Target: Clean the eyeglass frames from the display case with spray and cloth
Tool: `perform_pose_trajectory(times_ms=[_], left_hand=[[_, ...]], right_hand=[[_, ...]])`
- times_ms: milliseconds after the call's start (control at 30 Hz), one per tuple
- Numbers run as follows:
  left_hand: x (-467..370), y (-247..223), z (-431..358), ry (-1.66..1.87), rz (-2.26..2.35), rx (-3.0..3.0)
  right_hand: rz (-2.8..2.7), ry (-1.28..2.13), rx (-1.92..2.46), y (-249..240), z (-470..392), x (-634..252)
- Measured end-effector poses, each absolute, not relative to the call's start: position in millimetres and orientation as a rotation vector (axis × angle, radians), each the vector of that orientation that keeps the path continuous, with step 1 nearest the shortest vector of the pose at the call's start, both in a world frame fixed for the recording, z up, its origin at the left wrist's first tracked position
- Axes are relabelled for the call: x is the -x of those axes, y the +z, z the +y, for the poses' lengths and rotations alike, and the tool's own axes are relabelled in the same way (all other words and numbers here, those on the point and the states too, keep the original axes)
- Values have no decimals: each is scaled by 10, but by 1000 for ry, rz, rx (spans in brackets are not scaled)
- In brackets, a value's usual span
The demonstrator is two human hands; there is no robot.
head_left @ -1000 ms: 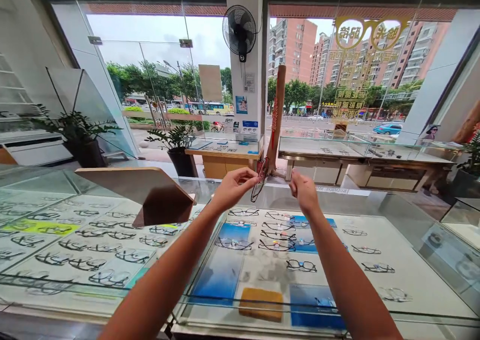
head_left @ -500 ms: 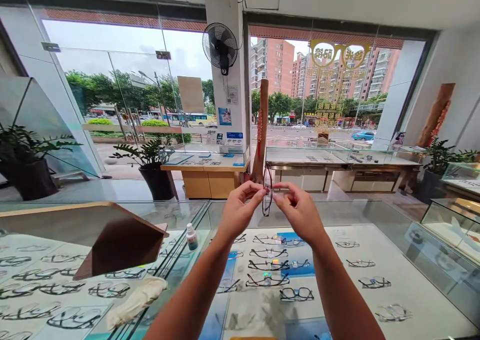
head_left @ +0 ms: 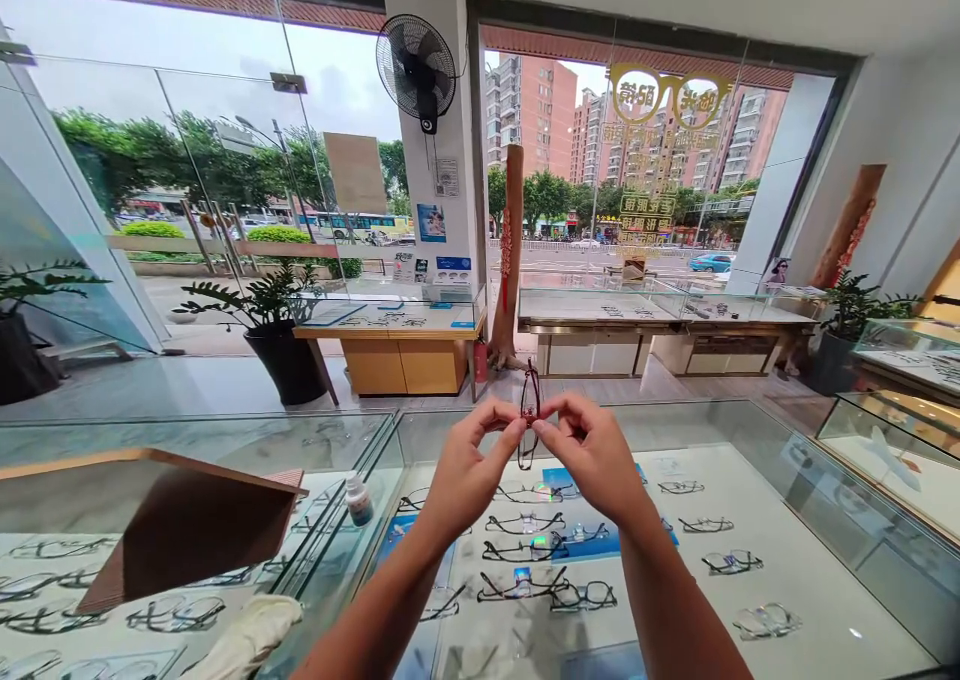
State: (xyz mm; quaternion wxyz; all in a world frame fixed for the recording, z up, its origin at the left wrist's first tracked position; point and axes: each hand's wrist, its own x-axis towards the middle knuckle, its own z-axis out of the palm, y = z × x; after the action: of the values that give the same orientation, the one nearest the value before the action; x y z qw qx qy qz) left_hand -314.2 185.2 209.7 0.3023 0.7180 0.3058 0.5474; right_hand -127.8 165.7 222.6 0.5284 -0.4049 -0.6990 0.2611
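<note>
Eyeglasses (head_left: 529, 414) held in midair, seen against far edge of glass display case (head_left: 675, 407). Pinched mid-frame by left hand (head_left: 466, 472) and right hand (head_left: 591, 462), thumbs and fingers nearly closed. Two-handed hold made; remainder can't be told. Long axis near vertical, lenses stacked; facing unclear.

Worn on the head, facing forward and down over both forearms.

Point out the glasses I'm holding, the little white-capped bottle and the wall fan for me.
Held glasses (head_left: 529, 413): head view, middle, by the nose pads.
Bottle (head_left: 359, 502): head view, body below the cap.
Wall fan (head_left: 416, 66): head view, centre of the round cage.
</note>
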Motion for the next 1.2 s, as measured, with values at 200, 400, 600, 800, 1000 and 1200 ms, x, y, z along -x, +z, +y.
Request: perform_pose_trajectory(times_ms=[200,400,600,800,1000,1200], left_hand=[[3171,2119,1825,1442,877,-1965],[3178,2141,1808,1378,909,-1985],[3187,2177,1778,1311,977,-1985],[3237,2186,1769,1184,1027,-1981],[3299,2187,1793,1235,974,-1853],[3332,2231,1772,1278,997,-1894]], right_hand=[[-1655,745,938,2216,1700,1253],[-1653,726,984,2251,1660,1196],[-1515,325,1229,2254,1649,1171],[-1364,-32,1285,2236,1725,1142],[-1406,-4,1048,2255,1661,1233],[-1796,79,924,2284,1544,1328]])
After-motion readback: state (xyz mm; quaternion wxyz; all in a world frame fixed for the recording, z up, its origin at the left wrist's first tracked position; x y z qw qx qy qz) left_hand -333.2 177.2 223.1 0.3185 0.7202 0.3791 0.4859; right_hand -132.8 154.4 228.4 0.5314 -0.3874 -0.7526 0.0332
